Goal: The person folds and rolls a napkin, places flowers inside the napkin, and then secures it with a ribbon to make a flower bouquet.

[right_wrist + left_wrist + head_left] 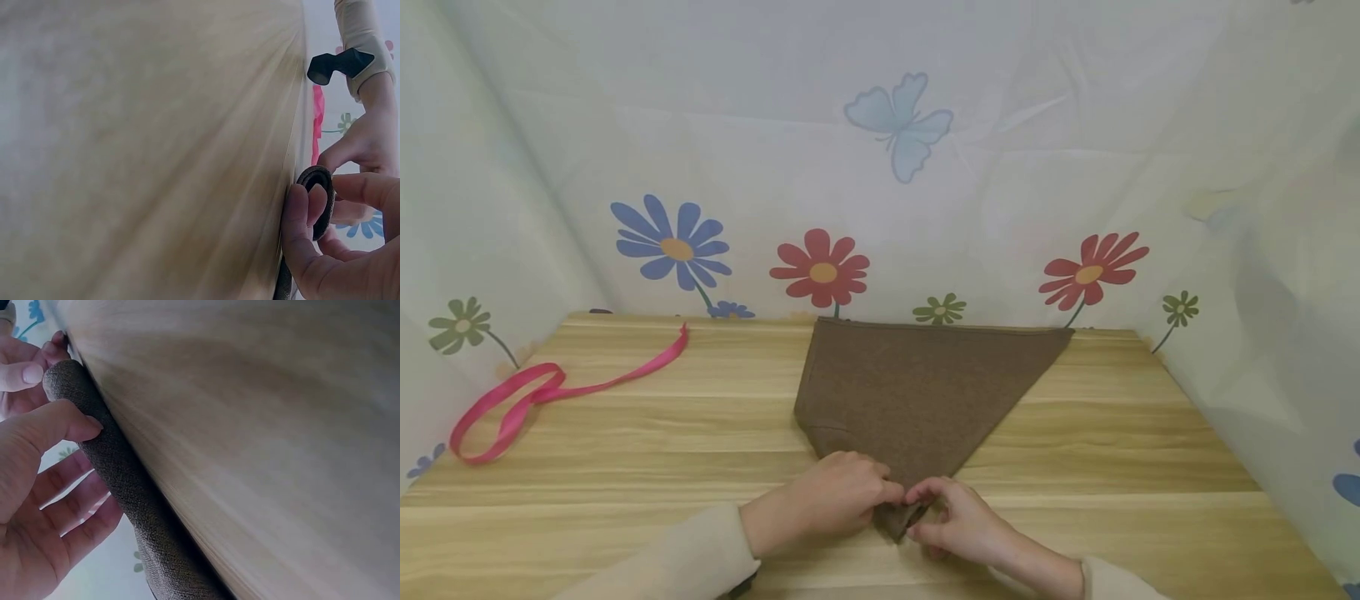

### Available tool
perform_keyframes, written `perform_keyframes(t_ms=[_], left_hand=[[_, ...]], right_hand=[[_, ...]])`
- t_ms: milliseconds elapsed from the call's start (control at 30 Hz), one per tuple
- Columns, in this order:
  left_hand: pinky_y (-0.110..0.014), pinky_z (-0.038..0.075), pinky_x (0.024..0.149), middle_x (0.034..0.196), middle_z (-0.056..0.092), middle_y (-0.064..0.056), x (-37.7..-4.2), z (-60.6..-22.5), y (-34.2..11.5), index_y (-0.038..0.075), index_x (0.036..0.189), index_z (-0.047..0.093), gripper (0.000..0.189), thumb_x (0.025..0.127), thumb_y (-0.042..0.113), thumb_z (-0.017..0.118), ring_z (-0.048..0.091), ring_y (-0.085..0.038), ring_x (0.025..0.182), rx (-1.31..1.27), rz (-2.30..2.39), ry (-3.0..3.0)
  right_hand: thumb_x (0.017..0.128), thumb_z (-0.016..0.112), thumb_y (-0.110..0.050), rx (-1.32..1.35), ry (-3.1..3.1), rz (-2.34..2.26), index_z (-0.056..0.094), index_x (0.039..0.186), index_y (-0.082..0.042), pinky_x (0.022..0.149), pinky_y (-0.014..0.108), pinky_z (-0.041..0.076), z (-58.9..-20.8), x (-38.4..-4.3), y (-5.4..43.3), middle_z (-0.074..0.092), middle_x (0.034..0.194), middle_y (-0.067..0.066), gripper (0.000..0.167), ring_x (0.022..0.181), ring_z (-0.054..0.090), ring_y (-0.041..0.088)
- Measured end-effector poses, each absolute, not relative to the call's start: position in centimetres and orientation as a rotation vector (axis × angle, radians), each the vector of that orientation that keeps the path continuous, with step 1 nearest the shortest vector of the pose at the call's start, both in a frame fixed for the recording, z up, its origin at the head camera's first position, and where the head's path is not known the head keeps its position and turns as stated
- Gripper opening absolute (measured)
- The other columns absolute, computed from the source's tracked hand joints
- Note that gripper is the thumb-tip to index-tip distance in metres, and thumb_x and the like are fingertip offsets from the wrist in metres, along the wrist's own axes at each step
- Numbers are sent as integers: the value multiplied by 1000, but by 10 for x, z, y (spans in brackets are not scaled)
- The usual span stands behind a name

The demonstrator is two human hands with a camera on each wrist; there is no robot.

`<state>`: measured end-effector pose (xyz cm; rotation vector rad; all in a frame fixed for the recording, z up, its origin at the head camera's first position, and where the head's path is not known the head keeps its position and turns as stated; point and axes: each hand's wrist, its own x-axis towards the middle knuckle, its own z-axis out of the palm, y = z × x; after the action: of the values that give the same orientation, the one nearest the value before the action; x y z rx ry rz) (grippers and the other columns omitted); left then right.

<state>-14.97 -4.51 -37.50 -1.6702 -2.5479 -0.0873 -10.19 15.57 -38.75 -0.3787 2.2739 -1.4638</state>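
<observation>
A brown cloth lies folded across the table, its near end narrowing to a rolled or curled corner. My left hand grips this near end; in the left wrist view its thumb presses on the thick rounded edge, other fingers lying behind. At the tip, my right hand pinches the corner between thumb and fingers. The right wrist view shows the cloth's end as an open ring, with a right fingertip inside its hollow. Both hands are close together at the corner.
A pink ribbon lies loosely looped on the left of the wooden table. White curtain-like sheets printed with flowers and a butterfly surround the table. A dark device sits on the left wrist.
</observation>
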Motion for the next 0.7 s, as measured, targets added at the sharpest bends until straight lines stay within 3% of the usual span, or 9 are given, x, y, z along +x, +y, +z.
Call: perform_keyframes(t_ms=[433, 600, 700], left_hand=[[-13, 22, 40, 58, 38, 15, -145, -370, -41, 22, 74, 62, 17, 65, 8, 65, 26, 2, 49, -1722, -214, -2578], [-14, 27, 40, 60, 48, 17, -148, -364, -36, 26, 78, 67, 19, 64, 14, 66, 32, 2, 49, -1694, -204, -2615], [-14, 26, 40, 58, 46, 17, -150, -360, -34, 27, 82, 70, 21, 66, 14, 65, 32, 3, 48, -1689, -256, -2663]], right_hand=[[72, 70, -6, -485, 2305, -1379, 56, 106, -1, 46, 16, 39, -383, -95, 158, 54, 69, 2, 37, 49, 47, 3], [73, 72, -8, -474, 2281, -1397, 56, 107, -1, 47, 16, 39, -384, -94, 159, 55, 81, 4, 38, 51, 48, 4], [73, 72, -9, -455, 2270, -1411, 55, 109, 0, 47, 17, 40, -383, -94, 161, 53, 90, 6, 41, 52, 49, 5]])
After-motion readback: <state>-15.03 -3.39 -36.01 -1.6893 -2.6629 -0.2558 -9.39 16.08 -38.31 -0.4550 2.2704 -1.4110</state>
